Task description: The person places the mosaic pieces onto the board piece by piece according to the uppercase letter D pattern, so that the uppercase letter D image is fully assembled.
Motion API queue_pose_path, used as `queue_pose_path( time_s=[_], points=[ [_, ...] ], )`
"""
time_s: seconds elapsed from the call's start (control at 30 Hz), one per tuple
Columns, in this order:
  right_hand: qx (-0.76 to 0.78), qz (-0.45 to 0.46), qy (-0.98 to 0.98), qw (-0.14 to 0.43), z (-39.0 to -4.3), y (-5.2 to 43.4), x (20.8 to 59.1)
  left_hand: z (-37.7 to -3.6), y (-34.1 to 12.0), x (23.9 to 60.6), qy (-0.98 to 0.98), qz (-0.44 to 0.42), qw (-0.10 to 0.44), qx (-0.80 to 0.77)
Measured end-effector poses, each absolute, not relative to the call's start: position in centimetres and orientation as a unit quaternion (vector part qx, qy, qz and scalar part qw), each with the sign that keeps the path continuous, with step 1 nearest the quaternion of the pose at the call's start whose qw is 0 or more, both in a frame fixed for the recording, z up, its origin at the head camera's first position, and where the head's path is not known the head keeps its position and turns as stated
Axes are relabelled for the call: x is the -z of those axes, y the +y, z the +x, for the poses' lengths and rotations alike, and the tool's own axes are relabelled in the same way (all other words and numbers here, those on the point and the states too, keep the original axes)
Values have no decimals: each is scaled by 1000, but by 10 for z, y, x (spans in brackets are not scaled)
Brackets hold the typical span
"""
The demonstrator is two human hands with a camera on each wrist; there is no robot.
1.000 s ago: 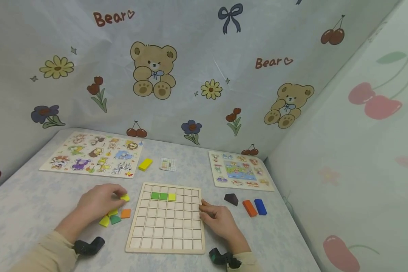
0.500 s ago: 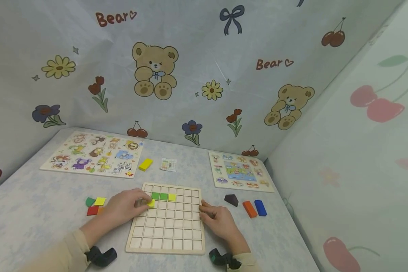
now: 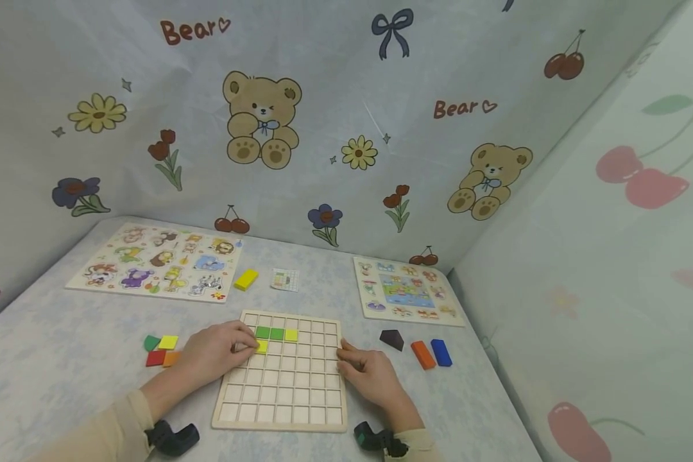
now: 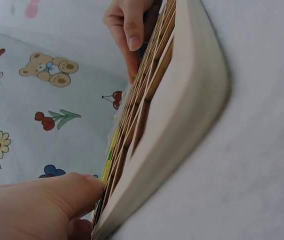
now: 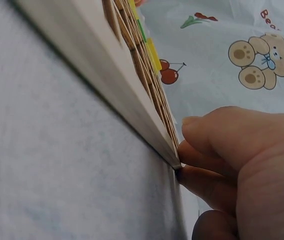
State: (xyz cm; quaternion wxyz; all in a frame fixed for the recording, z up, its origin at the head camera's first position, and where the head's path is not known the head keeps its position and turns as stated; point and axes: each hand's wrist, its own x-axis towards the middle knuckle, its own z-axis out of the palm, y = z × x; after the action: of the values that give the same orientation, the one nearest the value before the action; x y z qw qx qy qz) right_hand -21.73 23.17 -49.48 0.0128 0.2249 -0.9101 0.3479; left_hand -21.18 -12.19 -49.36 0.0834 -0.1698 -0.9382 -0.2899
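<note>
A wooden grid board (image 3: pixel 283 414) lies on the table with two green square tiles (image 3: pixel 270 333) and a yellow one (image 3: pixel 291 335) side by side in its second row. My left hand (image 3: pixel 215 350) reaches over the board's left edge. Its thumb and fingertips pinch another yellow square tile (image 3: pixel 262 347), which lies at a cell just below the left green tile. In the left wrist view the thumb (image 4: pixel 82 190) shows at the board's edge, hiding the fingers behind. My right hand (image 3: pixel 372 378) holds the board's right edge; fingertips (image 5: pixel 182 150) meet that edge in the right wrist view.
Left of the board lie loose green, yellow, red and orange tiles (image 3: pixel 156 358). Behind are an animal puzzle (image 3: pixel 150 263), a yellow block (image 3: pixel 246 280), a small pattern card (image 3: pixel 285 280) and another puzzle (image 3: pixel 410 292). Dark (image 3: pixel 391 339), orange (image 3: pixel 423 355) and blue blocks (image 3: pixel 441 353) sit right.
My left hand has carried the yellow tile rightward from the loose tiles onto the board, where it now lies lower, at a cell. The right hand has stayed at the board's edge.
</note>
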Motion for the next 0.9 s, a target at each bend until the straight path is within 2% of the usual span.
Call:
queue_pose_path(
  time_s=[0.27, 0.43, 0.57, 0.73, 0.9],
  points=[
    [-351, 227, -909, 14, -219, 232, 497, -210, -122, 492, -944, -145, 75, 288],
    [-349, 225, -910, 13, -219, 234, 497, -203, -134, 473, -952, -100, 54, 283],
    [-346, 230, -910, 15, -219, 234, 497, -201, -162, 454, -957, -54, 39, 283],
    [-340, 234, -911, 19, -221, 234, 497, -202, -206, 441, -964, -3, -2, 267],
    [-343, 229, -911, 19, -220, 234, 498, -205, -233, 442, -967, 7, -76, 244]
  ],
)
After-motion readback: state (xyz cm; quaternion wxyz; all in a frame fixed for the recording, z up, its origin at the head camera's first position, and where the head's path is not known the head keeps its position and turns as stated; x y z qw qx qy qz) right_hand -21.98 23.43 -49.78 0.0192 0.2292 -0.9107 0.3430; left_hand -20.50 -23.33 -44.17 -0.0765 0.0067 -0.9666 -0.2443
